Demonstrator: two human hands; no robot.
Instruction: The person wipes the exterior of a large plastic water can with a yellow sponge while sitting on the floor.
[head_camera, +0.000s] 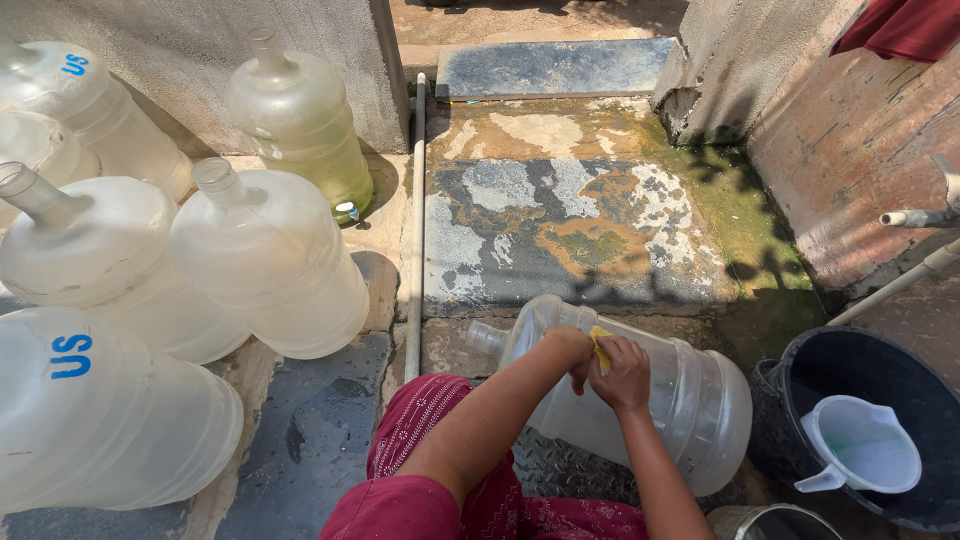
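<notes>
Scrubbing stage: the right hand (622, 372) closes its fingers on a yellow sponge (599, 340) against the tipped clear jug (690, 400), the left hand (568, 343) curled bracing it; next, likely turning the jug.

So the jug (640, 400) lies on its side right in front of the person's knees, both hands on top of it. 5 more jugs (270, 265) sit left, a tub (900, 400) right, with a pitcher (860, 445) in it.

Translucent plastic jug (690, 400), wet glossy; rough concrete floor (560, 225).
</notes>
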